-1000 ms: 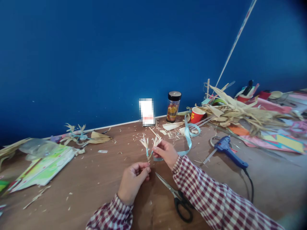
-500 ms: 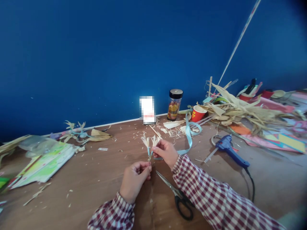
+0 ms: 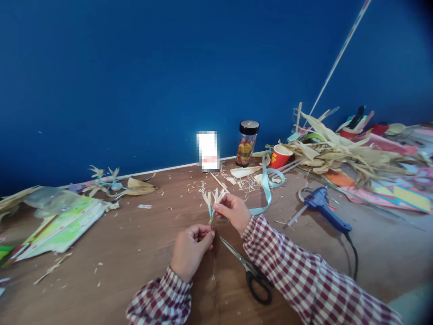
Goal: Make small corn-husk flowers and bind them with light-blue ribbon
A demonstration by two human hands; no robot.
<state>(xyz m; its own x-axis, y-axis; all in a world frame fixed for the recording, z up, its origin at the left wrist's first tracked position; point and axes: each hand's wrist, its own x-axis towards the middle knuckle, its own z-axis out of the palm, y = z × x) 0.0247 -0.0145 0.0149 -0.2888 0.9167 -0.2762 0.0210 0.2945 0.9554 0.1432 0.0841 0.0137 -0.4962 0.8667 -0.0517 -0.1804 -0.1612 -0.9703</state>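
Between my hands stands a small corn-husk flower bundle (image 3: 209,204), its pale frayed heads upward and light blue wrapping below them. My left hand (image 3: 192,248) pinches the thin stem at the bottom, fingertips closed. Higher up, my right hand (image 3: 234,214) has thumb and fingers closed on the right-hand flower head near its blue wrap. Black-handled scissors (image 3: 250,271) lie just beneath my right forearm, blades toward my left hand. A light blue ribbon (image 3: 266,192) curls on the table behind my right hand.
On the right are a blue glue gun (image 3: 324,208), a red paper cup (image 3: 281,155) and a heap of dried husks (image 3: 333,149). A lidded jar (image 3: 246,146) stands near the blue wall. Green-white packaging (image 3: 64,225) and another husk flower (image 3: 106,180) are on the left.
My hands keep nearly the same grip on the flower bundle. The two flower heads look slightly closer together. The view has shifted a little.
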